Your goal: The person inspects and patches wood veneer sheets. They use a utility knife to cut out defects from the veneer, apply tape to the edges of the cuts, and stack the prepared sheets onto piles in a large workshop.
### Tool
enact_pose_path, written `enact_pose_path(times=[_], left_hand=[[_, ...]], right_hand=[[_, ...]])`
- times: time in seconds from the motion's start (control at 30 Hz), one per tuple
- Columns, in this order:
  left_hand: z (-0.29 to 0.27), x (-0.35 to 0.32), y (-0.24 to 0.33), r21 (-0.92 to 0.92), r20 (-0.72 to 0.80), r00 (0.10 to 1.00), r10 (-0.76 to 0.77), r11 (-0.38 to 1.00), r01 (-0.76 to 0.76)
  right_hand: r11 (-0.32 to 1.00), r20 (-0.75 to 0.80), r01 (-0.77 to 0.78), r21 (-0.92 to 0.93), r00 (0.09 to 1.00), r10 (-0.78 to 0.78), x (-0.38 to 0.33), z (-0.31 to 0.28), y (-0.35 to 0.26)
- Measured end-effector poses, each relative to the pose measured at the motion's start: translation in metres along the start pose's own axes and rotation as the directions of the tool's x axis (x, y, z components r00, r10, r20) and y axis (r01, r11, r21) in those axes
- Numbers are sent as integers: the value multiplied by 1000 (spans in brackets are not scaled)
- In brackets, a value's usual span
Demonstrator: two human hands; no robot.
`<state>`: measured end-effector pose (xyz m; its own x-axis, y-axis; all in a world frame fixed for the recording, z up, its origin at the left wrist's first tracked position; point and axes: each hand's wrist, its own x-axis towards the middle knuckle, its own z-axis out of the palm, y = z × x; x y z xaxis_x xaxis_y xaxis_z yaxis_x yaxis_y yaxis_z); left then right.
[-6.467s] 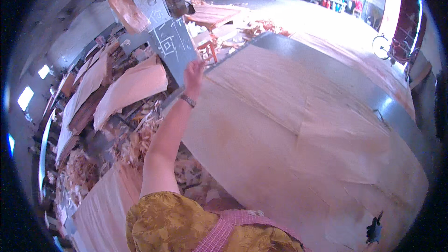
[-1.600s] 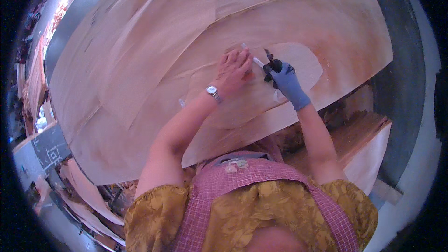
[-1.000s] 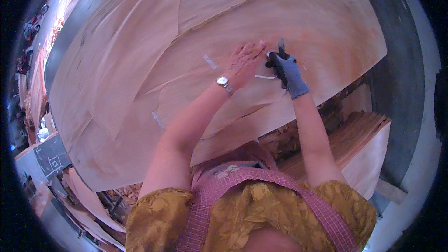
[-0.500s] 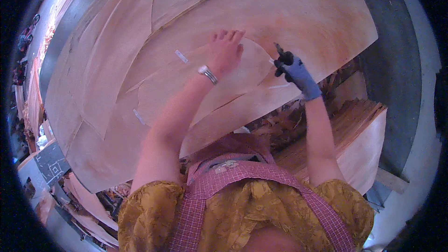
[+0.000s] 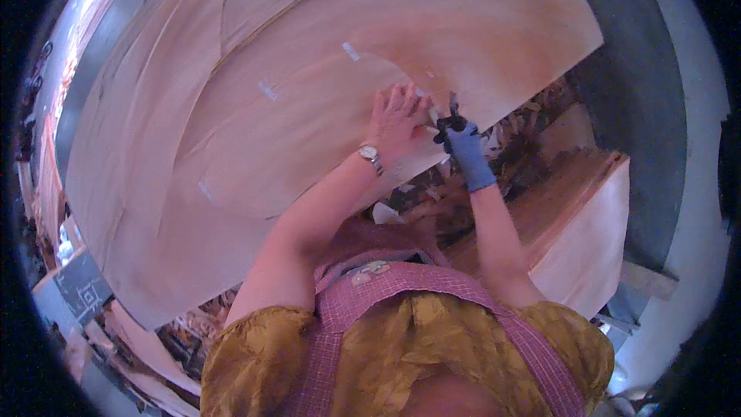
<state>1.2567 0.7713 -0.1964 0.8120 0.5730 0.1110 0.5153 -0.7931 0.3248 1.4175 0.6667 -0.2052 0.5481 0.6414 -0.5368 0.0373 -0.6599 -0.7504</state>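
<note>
A large sheet of pale wood veneer point(image 5: 255, 131) lies before me, with seams and splits across it. Short strips of whitish tape stick to it, one at the upper middle point(image 5: 351, 51) and another further left point(image 5: 268, 91). My bare left hand point(image 5: 397, 120), a watch on its wrist, rests flat on the veneer near its front edge, fingers spread. Just beside it, my right hand point(image 5: 461, 139) wears a blue-grey glove with black fingers. They are closed around a small dark hand tool point(image 5: 453, 102) whose tip points away from me; its exact kind is unclear.
A stack of veneer sheets point(image 5: 579, 224) stands at my right, below the work surface. Torn veneer scraps point(image 5: 509, 135) fill the gap along the sheet's front edge. A dark grey surface point(image 5: 637, 108) borders the right side. More scraps point(image 5: 147, 340) lie at lower left.
My left hand has slid right and nearer to me, revealing the upper tape strip. My right hand has come left and nearer, beside it, still holding the tool. The whole view has shifted slightly.
</note>
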Motion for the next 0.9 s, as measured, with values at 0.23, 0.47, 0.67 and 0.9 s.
enact_pose_path(times=[0.23, 0.47, 0.67, 0.9], left_hand=[[-14, -6, -55, -428, -76, 986, -147, 898, 101], [-31, -117, -21, -121, -184, 971, -153, 984, 133], [-15, -140, -15, 122, -8, 998, -63, 990, 63], [-5, -142, -18, 218, -9, 1000, 0, 976, 2]], right_hand=[[969, 232, 137, 204, 955, -184, -50, 19, -14], [978, 249, 188, 92, 946, -205, -49, 86, 3], [982, 226, 187, -29, 958, -176, -58, 79, 30], [347, 314, 648, -678, 682, -661, -67, 43, 6]])
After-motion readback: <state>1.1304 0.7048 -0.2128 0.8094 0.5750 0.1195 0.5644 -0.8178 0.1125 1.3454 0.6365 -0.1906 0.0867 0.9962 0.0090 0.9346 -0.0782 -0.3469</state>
